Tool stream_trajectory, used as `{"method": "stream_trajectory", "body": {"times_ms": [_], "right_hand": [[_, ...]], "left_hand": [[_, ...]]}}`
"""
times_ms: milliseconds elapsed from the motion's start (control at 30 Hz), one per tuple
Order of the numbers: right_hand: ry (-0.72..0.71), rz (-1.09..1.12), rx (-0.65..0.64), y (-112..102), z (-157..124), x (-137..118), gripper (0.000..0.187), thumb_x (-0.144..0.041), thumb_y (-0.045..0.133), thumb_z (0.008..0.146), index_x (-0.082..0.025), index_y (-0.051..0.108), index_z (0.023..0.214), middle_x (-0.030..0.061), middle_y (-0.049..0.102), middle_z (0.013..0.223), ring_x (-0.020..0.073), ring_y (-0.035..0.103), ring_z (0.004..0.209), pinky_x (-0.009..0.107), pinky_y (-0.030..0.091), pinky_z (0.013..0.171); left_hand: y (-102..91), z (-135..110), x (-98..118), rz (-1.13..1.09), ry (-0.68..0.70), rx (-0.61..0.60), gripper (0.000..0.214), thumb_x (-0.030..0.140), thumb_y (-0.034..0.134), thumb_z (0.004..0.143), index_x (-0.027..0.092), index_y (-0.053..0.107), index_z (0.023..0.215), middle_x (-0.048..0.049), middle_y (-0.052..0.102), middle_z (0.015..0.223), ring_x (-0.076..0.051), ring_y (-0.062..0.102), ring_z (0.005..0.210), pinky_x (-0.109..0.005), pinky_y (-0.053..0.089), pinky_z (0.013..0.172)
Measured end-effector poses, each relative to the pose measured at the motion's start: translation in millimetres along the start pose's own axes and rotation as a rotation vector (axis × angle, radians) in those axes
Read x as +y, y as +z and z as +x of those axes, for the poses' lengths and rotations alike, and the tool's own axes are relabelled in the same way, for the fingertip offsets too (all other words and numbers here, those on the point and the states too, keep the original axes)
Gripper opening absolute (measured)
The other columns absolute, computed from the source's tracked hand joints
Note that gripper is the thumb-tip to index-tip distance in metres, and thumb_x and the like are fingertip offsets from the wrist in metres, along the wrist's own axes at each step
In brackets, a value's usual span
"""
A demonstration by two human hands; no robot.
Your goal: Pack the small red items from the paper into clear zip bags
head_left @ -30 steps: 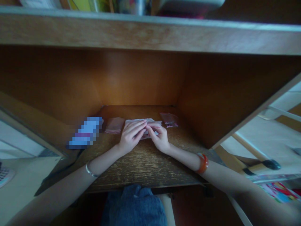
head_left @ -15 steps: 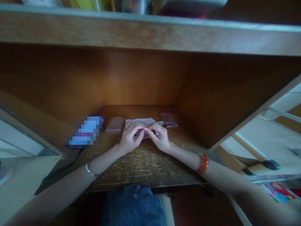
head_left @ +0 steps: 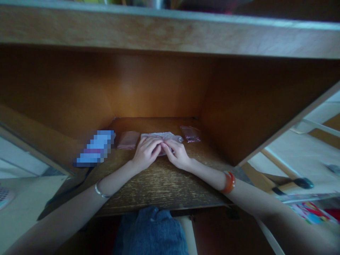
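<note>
Denim (head_left: pixel 150 230) sits at the very bottom of the view, right up against the front edge of the speckled wooden desk (head_left: pixel 162 187), and here come both forearms reaching in across the desktop, a thin silver bangle (head_left: pixel 100 192) on the left wrist, a chunky orange bangle (head_left: pixel 228 182) on the right! The left hand (head_left: pixel 146 153) and the right hand (head_left: pixel 178 154) are close together at the centre, fingertips meeting, and the fingers (head_left: pixel 152 142) are narrowly curled down over a crinkled plastic packet (head_left: pixel 159 135), holding it against the desk with both hands, its pale top edge poking out just beyond them. Just beside the left hand lies a flat pinkish plastic bag (head_left: pixel 128 140), and beyond that a blurred blue object (head_left: pixel 95 148), too pixelated to identify, rests at the left. Over to the right of the hands, near the back, there's a small sparkly pink packet (head_left: pixel 190 134). Behind it all rise the orange-brown wooden back panel (head_left: pixel 159 85) and side walls of the recess, with a wooden shelf board (head_left: pixel 159 32) running right across the top of the view, and out past the right wall, a colourful printed sheet (head_left: pixel 313 212) down low
</note>
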State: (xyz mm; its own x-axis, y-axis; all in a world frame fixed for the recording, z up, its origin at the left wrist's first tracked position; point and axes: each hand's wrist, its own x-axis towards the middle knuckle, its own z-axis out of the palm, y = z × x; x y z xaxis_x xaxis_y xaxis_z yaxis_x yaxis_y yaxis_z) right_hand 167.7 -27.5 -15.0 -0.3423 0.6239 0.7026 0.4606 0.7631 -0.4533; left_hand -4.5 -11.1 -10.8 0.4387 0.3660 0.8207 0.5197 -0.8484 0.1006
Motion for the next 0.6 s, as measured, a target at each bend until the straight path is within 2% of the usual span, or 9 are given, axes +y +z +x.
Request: {"method": "stream_trajectory", "body": {"times_ms": [300, 467, 600], "right_hand": [[-0.042, -0.051, 0.009, 0.3, 5.1, -4.7, 0.028, -0.025, 0.036, 0.096, -0.019, 0.058, 0.079, 0.0055, 0.06, 0.076, 0.0166, 0.053, 0.072, 0.032, 0.045, 0.071], [-0.015, -0.138, 0.034, 3.5, 1.3, -5.8, 0.033, -0.029, 0.042, 0.094, -0.02, 0.054, 0.065, 0.0019, 0.056, 0.063, 0.0149, 0.05, 0.063, 0.028, 0.042, 0.064], [0.086, -0.094, 0.08, 4.9, -1.3, -3.8, 0.034, -0.033, 0.042, 0.095, -0.019, 0.057, 0.068, 0.0014, 0.057, 0.063, 0.0131, 0.05, 0.059, 0.026, 0.039, 0.058]], "left_hand": [[-4.5, 4.1, 9.3, 0.197, -0.013, 0.04, 0.01, 0.018, 0.049, 0.089, 0.02, 0.057, 0.082, -0.0023, 0.068, 0.079, -0.019, 0.062, 0.076, -0.037, 0.036, 0.082], [-6.1, 6.4, 1.6, 0.294, -0.107, 0.089, 0.01, 0.021, 0.048, 0.089, 0.02, 0.056, 0.083, -0.0029, 0.068, 0.08, -0.02, 0.061, 0.075, -0.037, 0.036, 0.08], [-2.6, 3.8, -2.2, 0.252, -0.104, 0.093, 0.006, 0.024, 0.053, 0.089, 0.02, 0.057, 0.091, -0.0034, 0.07, 0.087, -0.02, 0.063, 0.08, -0.036, 0.038, 0.08]]}}
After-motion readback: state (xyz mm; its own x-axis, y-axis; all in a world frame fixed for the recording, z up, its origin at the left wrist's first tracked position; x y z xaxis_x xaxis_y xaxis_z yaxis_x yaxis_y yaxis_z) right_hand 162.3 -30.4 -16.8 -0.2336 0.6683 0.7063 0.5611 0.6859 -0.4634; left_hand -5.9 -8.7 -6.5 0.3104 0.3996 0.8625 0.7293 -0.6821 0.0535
